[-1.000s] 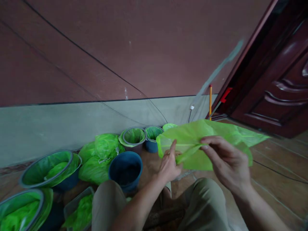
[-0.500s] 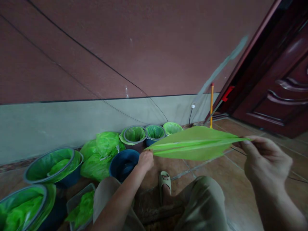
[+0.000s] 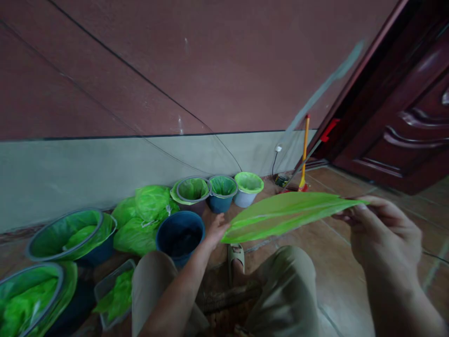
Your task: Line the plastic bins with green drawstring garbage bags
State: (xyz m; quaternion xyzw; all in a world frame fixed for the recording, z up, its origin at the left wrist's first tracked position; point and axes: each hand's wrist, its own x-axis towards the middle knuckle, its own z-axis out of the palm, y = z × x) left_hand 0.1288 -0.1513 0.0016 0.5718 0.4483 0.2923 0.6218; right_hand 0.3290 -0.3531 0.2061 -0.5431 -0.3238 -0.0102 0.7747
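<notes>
A thin green plastic bag (image 3: pixel 280 217) stretches sideways in front of my knees, with its long edges bowed apart. My right hand (image 3: pixel 387 231) pinches its right end between thumb and fingers. At the other end, my left hand (image 3: pixel 214 232) is beside the bag's tip with its fingers apart; whether its palm touches the plastic is hard to see. Just left of that hand stands a dark blue bucket (image 3: pixel 180 234) with no green liner in it. A clear tray (image 3: pixel 101 292) by my left knee holds crumpled green plastic.
Green-lined buckets stand along the wall, among them a blue one (image 3: pixel 220 201) and a white one (image 3: pixel 247 196). Filled green bags (image 3: pixel 150 210) lie beside them. Two larger lined tubs are at left. A yellow-handled tool (image 3: pixel 304 154) leans near the dark red door (image 3: pixel 396 135).
My left hand has loosened its grip at the bag's left end and its fingers have spread. The bag's left tip has dropped slightly. My right hand keeps its pinch.
</notes>
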